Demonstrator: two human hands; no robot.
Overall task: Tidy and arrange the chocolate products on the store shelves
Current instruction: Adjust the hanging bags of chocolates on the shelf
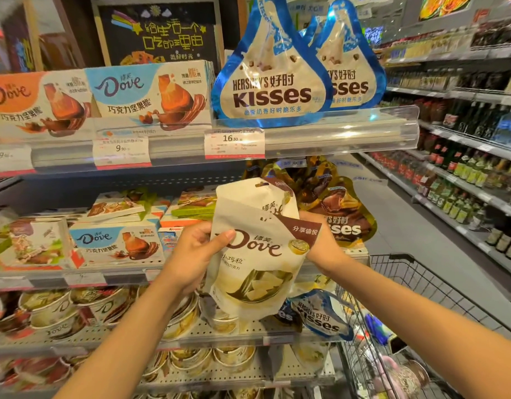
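Note:
I hold a cream-white Dove pouch (257, 249) upright in front of the middle shelf. My left hand (191, 254) grips its left edge, thumb across the logo. My right hand (320, 240) grips its right edge from behind, fingers mostly hidden by the pouch. Behind the pouch hang brown Kisses bags (340, 208). On the top shelf, two blue Kisses bags (274, 82) stand beside Dove boxes (150, 96). Another blue Kisses bag (320, 315) lies at the right end of the lower shelf.
Smaller Dove boxes (116, 243) and flat boxes fill the middle shelf at left. Dove tubs (53, 309) line the lower shelves. A wire shopping cart (406, 312) stands at lower right. Bottles fill the shelving (464, 182) across the aisle.

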